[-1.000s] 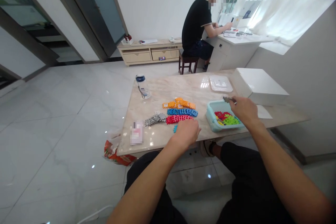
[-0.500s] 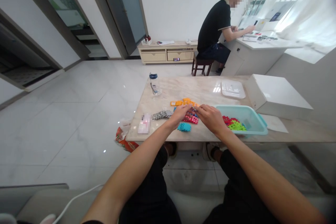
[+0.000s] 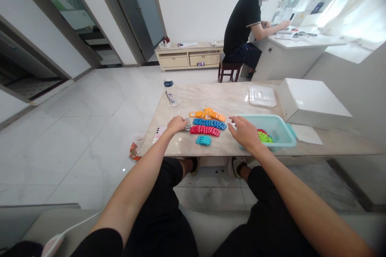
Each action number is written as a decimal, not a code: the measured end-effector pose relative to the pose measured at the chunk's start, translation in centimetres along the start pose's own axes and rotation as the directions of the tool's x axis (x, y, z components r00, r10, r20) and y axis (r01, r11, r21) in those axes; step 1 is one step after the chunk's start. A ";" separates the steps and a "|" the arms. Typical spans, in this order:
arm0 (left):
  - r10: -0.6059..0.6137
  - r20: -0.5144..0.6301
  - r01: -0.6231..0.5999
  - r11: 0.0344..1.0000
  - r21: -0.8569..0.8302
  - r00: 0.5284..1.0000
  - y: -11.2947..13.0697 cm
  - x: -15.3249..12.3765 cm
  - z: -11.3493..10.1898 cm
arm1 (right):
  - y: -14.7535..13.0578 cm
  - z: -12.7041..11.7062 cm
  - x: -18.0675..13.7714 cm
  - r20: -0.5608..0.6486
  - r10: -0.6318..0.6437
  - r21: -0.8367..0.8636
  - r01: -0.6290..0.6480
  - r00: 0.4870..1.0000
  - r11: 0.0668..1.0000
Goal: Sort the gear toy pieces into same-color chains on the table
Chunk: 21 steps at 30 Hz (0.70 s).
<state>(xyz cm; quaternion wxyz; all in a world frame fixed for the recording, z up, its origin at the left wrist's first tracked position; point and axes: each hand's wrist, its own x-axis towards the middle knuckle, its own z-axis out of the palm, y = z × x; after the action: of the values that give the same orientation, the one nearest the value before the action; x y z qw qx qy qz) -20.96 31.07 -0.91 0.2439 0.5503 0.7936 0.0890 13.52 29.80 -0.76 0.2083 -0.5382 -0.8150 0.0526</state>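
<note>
My left hand (image 3: pixel 176 124) is closed over the row of grey interlocking plastic pieces (image 3: pixel 187 125), covering most of it. To its right lie rows of similar toothed pieces: orange pieces (image 3: pixel 214 115) at the back, blue pieces (image 3: pixel 209 123) in the middle and red pieces (image 3: pixel 205 130) in front. A short turquoise stack (image 3: pixel 203 140) sits nearest the table's front edge. My right hand (image 3: pixel 245 131) hovers with its fingers apart and nothing in them, beside the left end of a light-green plastic bin (image 3: pixel 286 142). Inside the bin, green pieces (image 3: pixel 265 137) and some red ones show.
A water bottle (image 3: pixel 170 93) stands at the table's back left. A clear lid (image 3: pixel 262 97) and a white box (image 3: pixel 316 102) are at the back right. Beyond the table, a person in a black shirt (image 3: pixel 243 22) sits on a stool at a white desk (image 3: pixel 301 44).
My hands have parted from over the middle rows. The left has moved left onto the grey pieces; the right has opened and shifted right towards the bin. The camera view has shifted slightly.
</note>
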 end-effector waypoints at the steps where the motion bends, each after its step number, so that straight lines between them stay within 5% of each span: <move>1: -0.019 0.012 0.019 1.000 0.022 1.000 -0.2 0.0 0.0 | 0.7 0.1 -0.3 -0.007 0.008 0.011 -0.008 1.000 1.000; 9: -0.066 0.066 0.057 0.991 0.123 0.996 -0.4 0.6 0.2 | 5.5 -0.1 -1.7 -0.061 0.138 0.054 -0.135 0.989 0.989; 15: 0.061 -0.125 -0.033 0.975 0.221 0.990 1.9 0.5 -0.1 | 12.0 -3.3 -1.8 -0.176 0.441 0.051 -0.439 0.880 0.897; 21: 0.337 -0.014 -0.317 0.899 0.301 0.941 8.5 -3.7 1.2 | 15.5 -2.0 -1.5 0.187 0.520 -0.128 -0.504 0.833 0.854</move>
<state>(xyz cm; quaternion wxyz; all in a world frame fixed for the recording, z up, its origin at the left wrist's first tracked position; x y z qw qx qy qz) -12.33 30.71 2.60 0.1145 0.7027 0.7017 0.0275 28.07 34.57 -4.22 0.0772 -0.7351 -0.6600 0.1344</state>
